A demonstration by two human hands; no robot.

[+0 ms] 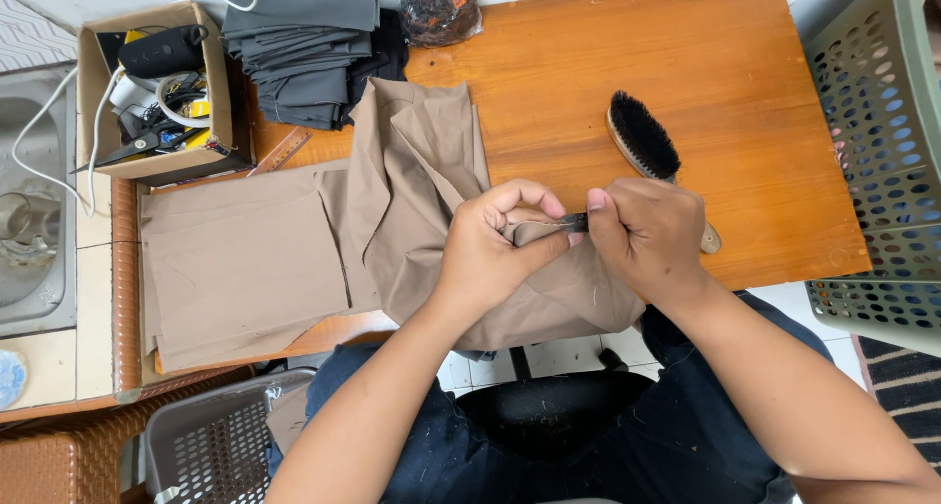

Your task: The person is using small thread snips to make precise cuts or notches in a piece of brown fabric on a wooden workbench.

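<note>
A tan garment point(412, 180) lies bunched on the wooden table point(686, 63), trailing over the near edge toward my lap. My left hand point(495, 244) pinches a fold of this tan cloth between thumb and fingers. Just to its right, my right hand point(647, 234) holds a small dark metal tool point(573, 223) whose tip touches the pinched fold. A flat piece of the same tan cloth point(235, 259) lies spread at the left.
A wooden-handled brush with black bristles point(642, 134) lies behind my right hand. Folded grey cloth point(304, 48) is stacked at the back. A cardboard box point(221, 131) of scissors and cables sits back left. Perforated baskets stand at right point(882, 151) and lower left point(211, 445).
</note>
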